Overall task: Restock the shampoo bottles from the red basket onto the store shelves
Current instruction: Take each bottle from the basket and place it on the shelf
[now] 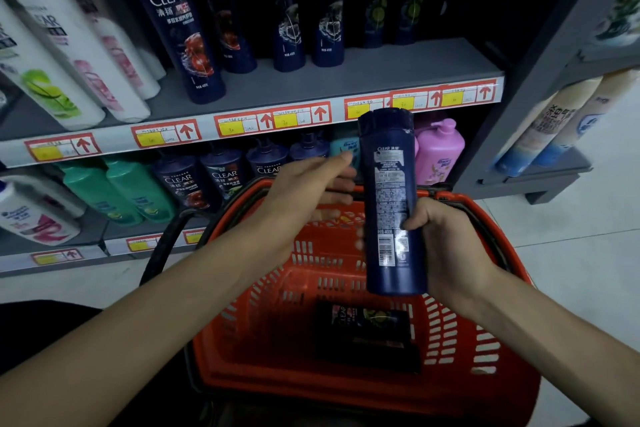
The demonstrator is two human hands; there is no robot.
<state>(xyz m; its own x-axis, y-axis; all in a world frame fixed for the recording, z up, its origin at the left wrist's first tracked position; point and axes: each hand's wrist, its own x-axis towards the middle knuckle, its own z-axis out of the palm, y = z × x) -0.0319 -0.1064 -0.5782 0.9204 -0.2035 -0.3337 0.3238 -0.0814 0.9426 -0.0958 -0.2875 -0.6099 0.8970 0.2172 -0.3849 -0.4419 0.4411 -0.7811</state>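
The store shelves (381,62) stand beyond both grips, lined with dark blue and white bottles. The red basket (346,388) sits beneath them, a dark bottle (363,333) lying flat inside. The right grip (450,246) curls round the lower part of an upright blue shampoo bottle (389,191). The left grip (298,198), fingers straight, is just beside it.

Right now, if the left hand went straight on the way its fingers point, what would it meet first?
Probably the dark blue Clear shampoo bottle gripped cap up by the right hand. The open left hand points its fingertips at the bottle's upper half, though depth is unclear from one view.
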